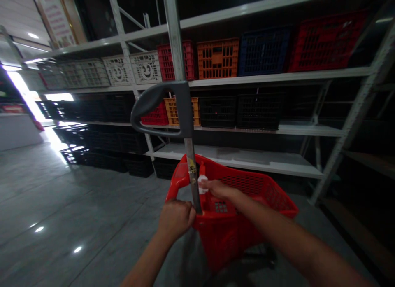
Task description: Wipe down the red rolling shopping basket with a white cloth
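Observation:
A red plastic shopping cart (234, 237) with lattice basket walls stands before me on the floor. My left hand (177, 216) is closed around its red handle, close to the foot of an upright metal pole (191, 171). Higher on the pole sits a grey plastic loop grip (185, 110). My right hand (218, 188) reaches over the basket, its fingers pressing a small white wad (203, 184) against a red part just behind the pole. Whether the wad is cloth or paper I cannot tell. A worn yellow sticker (191, 166) clings to the pole.
Behind the cart runs a white metal rack (247, 157) bearing several crates, including an orange crate (218, 58), a blue crate (263, 50) and white crates (145, 67). Black crates (217, 112) fill lower shelves. Grey floor (77, 213) extends left. A rack post (354, 110) rises at right.

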Motion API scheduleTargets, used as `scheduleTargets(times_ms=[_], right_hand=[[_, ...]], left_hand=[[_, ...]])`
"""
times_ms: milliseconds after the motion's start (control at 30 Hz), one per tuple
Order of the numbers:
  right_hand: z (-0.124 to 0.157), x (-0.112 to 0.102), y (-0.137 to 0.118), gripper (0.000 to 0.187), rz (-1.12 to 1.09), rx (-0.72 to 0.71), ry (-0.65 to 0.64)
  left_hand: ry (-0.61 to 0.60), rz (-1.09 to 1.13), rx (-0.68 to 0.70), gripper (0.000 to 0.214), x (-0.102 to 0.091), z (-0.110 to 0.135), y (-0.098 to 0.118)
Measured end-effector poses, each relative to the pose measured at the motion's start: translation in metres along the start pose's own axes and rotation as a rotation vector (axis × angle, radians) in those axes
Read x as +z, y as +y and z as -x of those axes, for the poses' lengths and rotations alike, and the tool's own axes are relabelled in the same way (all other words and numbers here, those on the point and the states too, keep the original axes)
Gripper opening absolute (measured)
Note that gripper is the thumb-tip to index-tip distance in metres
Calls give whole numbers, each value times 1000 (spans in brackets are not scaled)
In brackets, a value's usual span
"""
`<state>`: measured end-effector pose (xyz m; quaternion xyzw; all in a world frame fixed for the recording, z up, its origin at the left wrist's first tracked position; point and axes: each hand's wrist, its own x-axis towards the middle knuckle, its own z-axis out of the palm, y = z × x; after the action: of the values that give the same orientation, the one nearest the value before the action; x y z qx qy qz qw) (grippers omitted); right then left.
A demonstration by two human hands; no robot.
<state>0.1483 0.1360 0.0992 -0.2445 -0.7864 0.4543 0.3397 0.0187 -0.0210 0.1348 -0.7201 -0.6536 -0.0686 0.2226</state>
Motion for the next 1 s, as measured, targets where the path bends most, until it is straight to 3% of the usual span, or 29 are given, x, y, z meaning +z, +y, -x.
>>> scheduleTargets(times_ms=[100, 200, 233, 300, 367, 400, 500, 600, 767, 900, 933, 1000], right_hand=[[37, -13, -12, 24, -7, -105, -346], [60, -30, -26, 29, 13, -93, -464], [63, -32, -30, 31, 3, -66, -418], [62, -27, -37, 35, -63, -24, -173], [56, -11, -42, 39, -160, -51, 82], [52, -1, -43, 40, -199, -84, 137], [42, 24, -39, 35, -182, -145, 27], [40, 29, -27, 27, -8, -113, -145], [63, -2, -11, 36, 238, -150, -202], [97, -50, -7, 35, 483, 20, -202], [102, -61, -6, 36, 519, 62, -137], [104, -67, -3, 44, 566, 84, 119]], left_hand=[[-10, 17, 3, 42, 1, -2, -1], [2, 10, -36, 44, 3, -6, -2], [13, 2, -53, 43, 5, -7, -2], [41, -16, -70, 43, 7, -12, -3], [81, -36, -57, 42, 11, -17, -5], [103, -47, -47, 41, 13, -19, -6], [172, -72, -40, 36, 19, -25, -12], [225, -81, -95, 32, 24, -27, -19], [231, -107, -153, 31, 26, -24, -22], [212, -93, -173, 30, 25, -23, -19], [207, -87, -172, 31, 25, -24, -18], [201, -76, -166, 32, 25, -25, -17]])
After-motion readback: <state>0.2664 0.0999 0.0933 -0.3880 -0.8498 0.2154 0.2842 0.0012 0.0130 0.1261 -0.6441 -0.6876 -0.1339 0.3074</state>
